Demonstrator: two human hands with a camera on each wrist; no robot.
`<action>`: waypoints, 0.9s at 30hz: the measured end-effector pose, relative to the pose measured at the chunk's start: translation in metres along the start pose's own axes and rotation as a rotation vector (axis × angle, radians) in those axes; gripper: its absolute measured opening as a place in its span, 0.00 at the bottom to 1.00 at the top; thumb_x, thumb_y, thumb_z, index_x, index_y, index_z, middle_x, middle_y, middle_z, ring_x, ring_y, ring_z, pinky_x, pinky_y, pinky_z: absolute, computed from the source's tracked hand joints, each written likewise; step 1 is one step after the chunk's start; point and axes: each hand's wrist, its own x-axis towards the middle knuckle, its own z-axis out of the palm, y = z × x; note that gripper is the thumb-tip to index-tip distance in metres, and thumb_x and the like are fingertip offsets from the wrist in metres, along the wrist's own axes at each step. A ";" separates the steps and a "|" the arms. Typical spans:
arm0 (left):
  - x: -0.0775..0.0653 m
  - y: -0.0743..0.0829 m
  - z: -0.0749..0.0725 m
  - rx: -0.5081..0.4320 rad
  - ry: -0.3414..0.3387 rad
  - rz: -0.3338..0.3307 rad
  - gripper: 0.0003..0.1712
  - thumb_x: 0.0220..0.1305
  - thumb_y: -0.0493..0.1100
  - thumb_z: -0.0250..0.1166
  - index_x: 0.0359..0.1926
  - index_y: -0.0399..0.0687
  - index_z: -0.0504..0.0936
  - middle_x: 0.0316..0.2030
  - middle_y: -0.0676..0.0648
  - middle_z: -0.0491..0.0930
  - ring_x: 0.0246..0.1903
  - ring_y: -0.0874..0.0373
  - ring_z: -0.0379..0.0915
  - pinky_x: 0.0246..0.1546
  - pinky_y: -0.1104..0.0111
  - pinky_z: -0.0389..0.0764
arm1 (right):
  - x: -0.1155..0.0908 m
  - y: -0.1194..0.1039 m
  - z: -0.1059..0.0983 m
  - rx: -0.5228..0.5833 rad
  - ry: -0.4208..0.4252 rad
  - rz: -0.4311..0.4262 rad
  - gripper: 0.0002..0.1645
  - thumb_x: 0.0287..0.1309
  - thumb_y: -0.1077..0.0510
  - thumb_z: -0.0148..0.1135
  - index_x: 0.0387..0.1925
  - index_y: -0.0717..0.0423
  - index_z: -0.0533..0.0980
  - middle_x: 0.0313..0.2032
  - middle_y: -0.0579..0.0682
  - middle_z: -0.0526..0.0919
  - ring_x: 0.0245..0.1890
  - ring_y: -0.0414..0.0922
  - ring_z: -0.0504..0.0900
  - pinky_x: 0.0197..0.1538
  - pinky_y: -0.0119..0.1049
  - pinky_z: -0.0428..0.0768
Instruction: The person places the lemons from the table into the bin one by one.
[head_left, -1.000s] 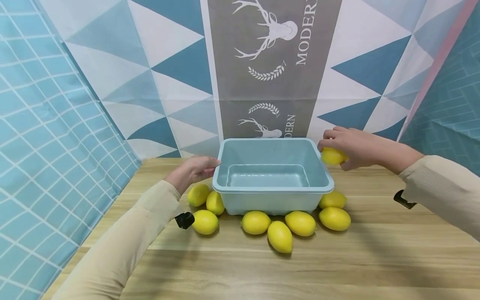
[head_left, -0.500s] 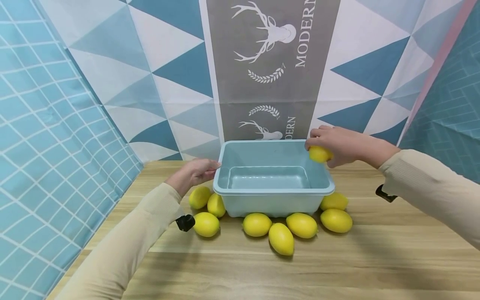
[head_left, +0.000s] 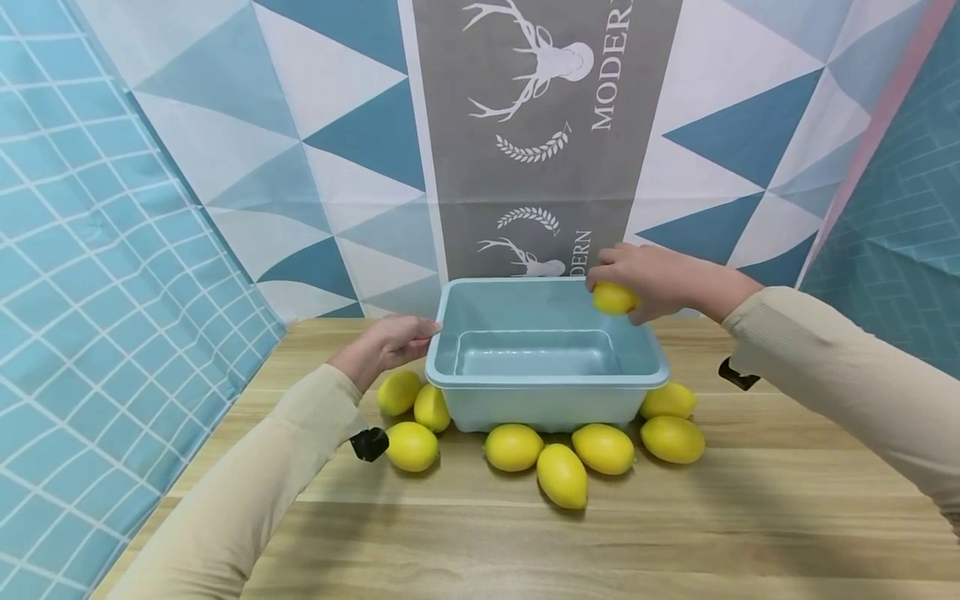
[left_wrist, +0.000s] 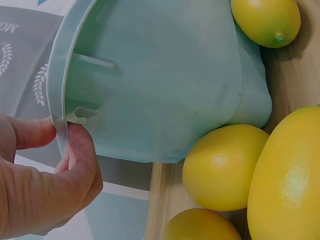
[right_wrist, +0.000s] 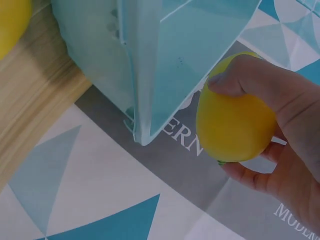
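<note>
A light blue plastic basin (head_left: 547,408) stands on the wooden table, and its inside shows no fruit. My left hand (head_left: 390,343) pinches the basin's left rim; in the left wrist view the thumb (left_wrist: 35,132) lies on the outer face of the rim and the fingers curl beneath. Over the basin's back right part, my right hand (head_left: 652,279) holds a lemon (head_left: 613,298). The right wrist view shows this lemon (right_wrist: 235,117) gripped between thumb and fingers, apart from the basin's wall.
Several lemons lie round the basin on the table (head_left: 480,550): a group at the left with one lemon (head_left: 412,447), a group in front with another (head_left: 562,477), and two at the right, one being a lemon (head_left: 672,440). A patterned cloth (head_left: 360,167) hangs behind.
My right hand has carried the lemon leftward, from beside the basin's right rim to above its inside. The left hand stays on the left rim.
</note>
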 end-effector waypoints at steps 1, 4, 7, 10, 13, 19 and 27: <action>0.000 0.000 0.000 0.002 0.005 0.003 0.26 0.71 0.36 0.51 0.67 0.32 0.62 0.52 0.46 0.68 0.46 0.60 0.69 0.57 0.75 0.78 | 0.002 0.000 0.000 0.006 0.001 0.004 0.32 0.33 0.64 0.78 0.45 0.48 0.76 0.41 0.50 0.76 0.41 0.49 0.72 0.43 0.45 0.79; 0.000 0.000 0.001 0.013 0.015 0.008 0.25 0.71 0.36 0.52 0.66 0.32 0.63 0.52 0.45 0.68 0.44 0.61 0.70 0.53 0.77 0.80 | 0.007 -0.001 0.003 0.022 0.000 0.006 0.32 0.34 0.63 0.78 0.46 0.47 0.76 0.42 0.49 0.76 0.42 0.49 0.72 0.45 0.46 0.81; 0.000 -0.001 0.003 0.031 0.031 0.009 0.25 0.71 0.36 0.52 0.65 0.32 0.64 0.52 0.45 0.68 0.43 0.60 0.70 0.53 0.76 0.80 | 0.014 -0.003 0.005 0.040 -0.007 -0.006 0.32 0.35 0.63 0.78 0.46 0.47 0.75 0.42 0.49 0.75 0.42 0.48 0.72 0.46 0.46 0.81; 0.000 -0.002 0.004 0.040 0.050 0.019 0.24 0.70 0.36 0.53 0.65 0.31 0.65 0.51 0.45 0.69 0.43 0.61 0.71 0.48 0.78 0.80 | 0.021 -0.006 0.007 0.051 -0.007 -0.024 0.32 0.35 0.63 0.78 0.47 0.48 0.75 0.41 0.50 0.75 0.42 0.49 0.72 0.46 0.46 0.80; -0.001 -0.002 0.006 0.048 0.066 0.030 0.24 0.70 0.37 0.53 0.64 0.31 0.66 0.49 0.46 0.70 0.41 0.62 0.72 0.40 0.82 0.81 | 0.028 -0.009 0.006 0.049 -0.004 -0.041 0.32 0.36 0.62 0.78 0.47 0.48 0.75 0.40 0.50 0.74 0.42 0.49 0.71 0.46 0.45 0.79; -0.002 0.000 0.006 0.057 0.089 0.015 0.24 0.70 0.37 0.53 0.64 0.32 0.66 0.47 0.46 0.70 0.39 0.63 0.72 0.37 0.82 0.81 | 0.042 -0.014 0.006 0.041 -0.007 -0.053 0.32 0.38 0.61 0.77 0.48 0.46 0.74 0.41 0.50 0.74 0.43 0.49 0.71 0.47 0.46 0.78; -0.003 0.000 0.005 0.062 0.102 0.006 0.24 0.70 0.37 0.54 0.64 0.33 0.67 0.49 0.46 0.71 0.40 0.62 0.72 0.40 0.81 0.80 | 0.056 -0.016 0.010 0.065 -0.022 -0.033 0.32 0.39 0.62 0.77 0.49 0.46 0.74 0.45 0.51 0.75 0.45 0.50 0.72 0.50 0.47 0.79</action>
